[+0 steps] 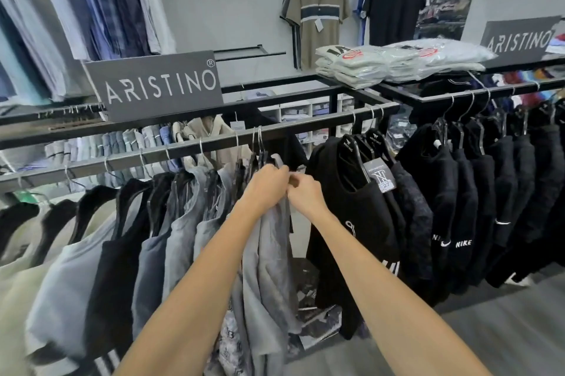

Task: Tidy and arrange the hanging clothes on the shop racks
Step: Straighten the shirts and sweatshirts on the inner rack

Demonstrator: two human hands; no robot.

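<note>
Above the left part of the rail stands a sign, propped there to brand the rack. Under the rail's left stretch, pale, grey and black tops hang crowded shoulder to shoulder. At the rail's middle the left hand curls its fingers over the shoulder of a grey top, the last of that row, seemingly to steady it on its hanger. The right hand meets it, knuckles touching, and pinches the same top near the neck, probably to square the fabric; just what it nips is hidden. Right of the hands a gap under the rail parts the greys from the black tops at its right end, one with a tag facing outward for reading. Folded packs sit stacked above and behind the rail's right end.
</note>
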